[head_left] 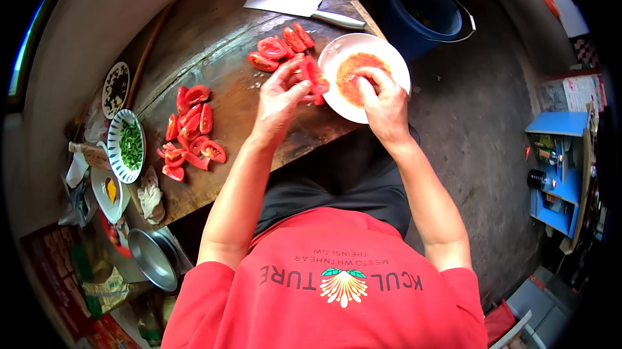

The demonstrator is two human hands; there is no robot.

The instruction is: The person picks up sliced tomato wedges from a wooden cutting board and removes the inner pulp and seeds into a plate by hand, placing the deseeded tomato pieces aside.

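My left hand [280, 100] has its fingers closed on a red tomato piece [314, 78] at the left rim of a white bowl [332, 57]. Over that bowl, my right hand [382, 100] has its fingers bent together above orange-red pulp [355, 67]; whatever is between its fingertips is hidden. Cut tomato wedges [272, 48] lie just beyond my left hand on the wooden table. A second group of tomato wedges [191, 125] rests farther left.
A cleaver [285, 2] lies at the back of the table [233, 96]. Chopped greens fill a striped bowl [114, 145] on the left. Beyond the right edge stands a blue bucket [405, 32]. Metal bowls [152, 258] sit lower left.
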